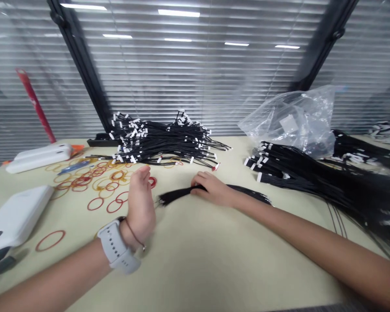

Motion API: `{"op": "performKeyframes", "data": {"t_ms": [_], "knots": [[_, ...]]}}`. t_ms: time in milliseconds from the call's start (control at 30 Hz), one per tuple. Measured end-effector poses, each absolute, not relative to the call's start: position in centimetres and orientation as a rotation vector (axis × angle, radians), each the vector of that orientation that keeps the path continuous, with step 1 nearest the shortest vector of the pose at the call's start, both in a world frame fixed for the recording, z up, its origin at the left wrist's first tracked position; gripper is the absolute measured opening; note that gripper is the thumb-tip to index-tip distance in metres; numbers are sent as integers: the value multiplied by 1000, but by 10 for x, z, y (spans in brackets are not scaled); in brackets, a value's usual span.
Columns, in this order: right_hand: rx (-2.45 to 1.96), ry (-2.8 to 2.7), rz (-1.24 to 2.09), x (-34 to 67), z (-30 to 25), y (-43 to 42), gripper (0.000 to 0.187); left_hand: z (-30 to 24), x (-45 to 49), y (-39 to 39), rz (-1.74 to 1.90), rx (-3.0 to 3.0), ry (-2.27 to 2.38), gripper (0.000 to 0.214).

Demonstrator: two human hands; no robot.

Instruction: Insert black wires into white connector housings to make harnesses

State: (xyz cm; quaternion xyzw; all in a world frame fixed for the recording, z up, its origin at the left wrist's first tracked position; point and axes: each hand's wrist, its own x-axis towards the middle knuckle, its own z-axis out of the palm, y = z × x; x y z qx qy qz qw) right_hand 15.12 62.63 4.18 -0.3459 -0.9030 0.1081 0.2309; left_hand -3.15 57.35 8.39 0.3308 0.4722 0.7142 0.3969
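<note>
My right hand is wrapped round the middle of a thin bundle of black cables, which lies across the table. The bundle's left end shows fine bare-looking tips; its other end reaches out to the right past my wrist. Just left of that left end, my left hand stands on edge, fingers stretched out and palm turned towards the bundle, apart from it. It holds nothing and is slightly blurred. Red and yellow rubber bands lie scattered left of and behind my left hand.
A large pile of black cables with white connectors lies at the back. More cable bundles and a clear plastic bag are on the right. White power-bank-like devices sit at the left, near a red stick. Window blinds stand behind.
</note>
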Motion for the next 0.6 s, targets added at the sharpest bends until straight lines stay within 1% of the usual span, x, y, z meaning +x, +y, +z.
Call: {"op": "performKeyframes", "data": {"t_ms": [167, 267, 333, 500, 600], "knots": [[-883, -2549, 426, 161, 52, 603, 13, 105, -70, 575, 1664, 944, 1181, 11], [-912, -2588, 453, 163, 67, 610, 18, 104, -92, 582, 1502, 1059, 1225, 31], [-989, -2554, 389, 156, 77, 624, 23, 97, -102, 587, 1431, 1122, 1241, 38], [-1194, -2473, 154, 109, 81, 673, 27, 80, -110, 594, 1294, 1275, 1188, 27], [-1299, -2530, 123, 83, 72, 698, 32, 76, -108, 591, 1181, 1387, 1186, 21]]}}
